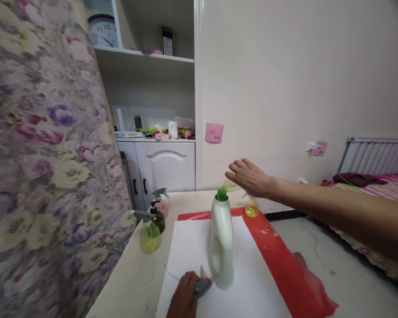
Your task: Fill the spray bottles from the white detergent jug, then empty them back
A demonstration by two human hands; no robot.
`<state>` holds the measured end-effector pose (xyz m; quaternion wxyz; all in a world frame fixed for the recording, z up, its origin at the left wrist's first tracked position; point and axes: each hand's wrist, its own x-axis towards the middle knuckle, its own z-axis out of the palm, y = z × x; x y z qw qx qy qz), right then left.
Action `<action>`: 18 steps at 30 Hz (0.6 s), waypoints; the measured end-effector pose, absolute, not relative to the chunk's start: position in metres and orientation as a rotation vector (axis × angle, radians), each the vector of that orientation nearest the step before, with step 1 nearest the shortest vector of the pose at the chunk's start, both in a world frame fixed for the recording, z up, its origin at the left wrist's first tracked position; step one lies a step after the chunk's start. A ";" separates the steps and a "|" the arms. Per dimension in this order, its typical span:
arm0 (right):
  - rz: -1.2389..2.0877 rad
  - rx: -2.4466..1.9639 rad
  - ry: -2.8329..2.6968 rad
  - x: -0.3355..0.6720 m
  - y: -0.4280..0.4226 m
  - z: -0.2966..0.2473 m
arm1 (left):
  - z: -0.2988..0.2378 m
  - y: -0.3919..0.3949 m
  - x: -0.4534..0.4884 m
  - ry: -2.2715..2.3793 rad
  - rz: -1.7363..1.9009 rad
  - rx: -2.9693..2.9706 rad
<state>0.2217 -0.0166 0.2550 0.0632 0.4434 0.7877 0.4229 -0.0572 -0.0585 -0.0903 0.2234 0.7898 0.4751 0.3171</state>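
Note:
A tall white bottle (221, 247) with a green cap (222, 194) stands upright on a white sheet (252, 282). My left hand (183, 295) is at the sheet's near edge, closed round a small grey object (203, 286) that touches the bottle's base. My right hand (249, 176) reaches out palm down past the green cap, fingers stretched and slightly spread. Just under it are a pale yellowish thing (231, 185) and a small yellow spray bottle (251, 207). I cannot tell whether the hand touches them.
A red plastic sheet (285, 265) lies under the white one on a beige table (135, 274). Two spray bottles, one yellow (150, 234) and one dark (159, 212), stand at the left. A flowered curtain (43, 168) fills the left. Beyond are a white cabinet (166, 165) and a bed (378, 185).

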 end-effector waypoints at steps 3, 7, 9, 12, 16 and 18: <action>1.303 1.305 2.341 0.211 -0.020 0.258 | -0.089 -0.059 -0.057 1.294 0.909 2.183; 1.326 1.260 2.282 0.193 -0.026 0.260 | -0.087 -0.061 -0.056 1.265 0.934 2.187; 1.337 1.240 2.247 0.184 -0.027 0.261 | -0.087 -0.061 -0.057 1.258 0.943 2.196; 1.356 1.221 2.195 0.174 -0.027 0.261 | -0.088 -0.061 -0.057 1.251 0.952 2.206; 1.369 1.223 2.139 0.167 -0.029 0.258 | -0.088 -0.062 -0.058 1.250 0.945 2.205; 1.363 1.234 2.125 0.166 -0.033 0.254 | -0.088 -0.062 -0.058 1.244 0.935 2.209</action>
